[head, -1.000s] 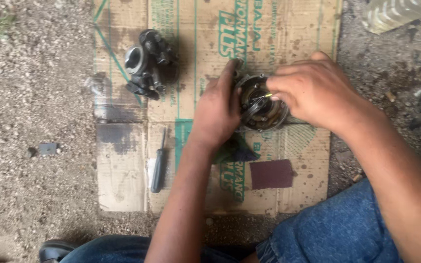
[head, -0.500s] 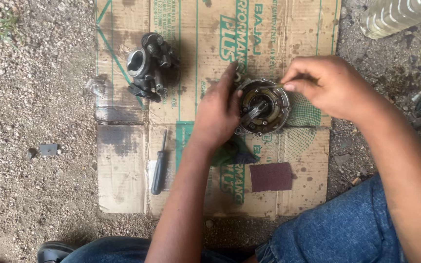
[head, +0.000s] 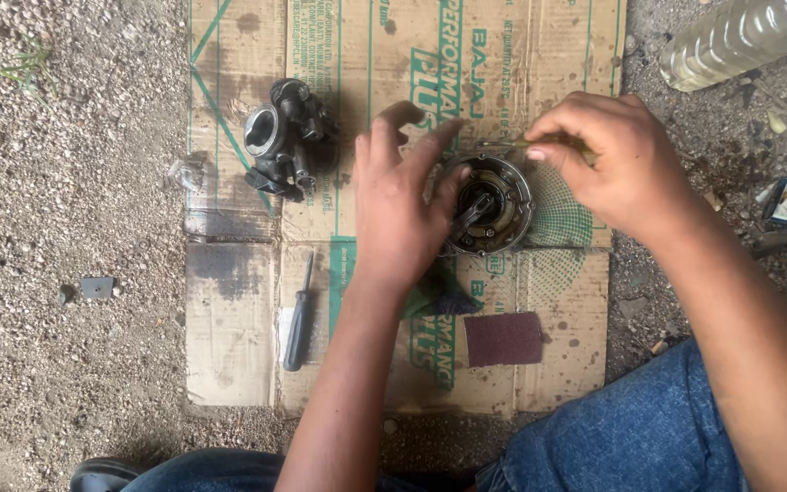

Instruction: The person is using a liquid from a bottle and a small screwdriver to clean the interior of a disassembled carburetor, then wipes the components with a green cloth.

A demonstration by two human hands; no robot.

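gravel ground (head: 66,383) | cardboard sheet (head: 229,346) | on it: carb body (head: 282,138), round metal part (head: 489,205), screwdriver (head: 299,319), sandpaper (head: 503,339)

Lighting: even, soft daylight — no glare. Shadows: faint, short, beneath the left hand (head: 403,214) and right hand (head: 626,164). Focus: sharp centrally; slight softness at frame edges — plastic bottle (head: 740,36) mildly bright.
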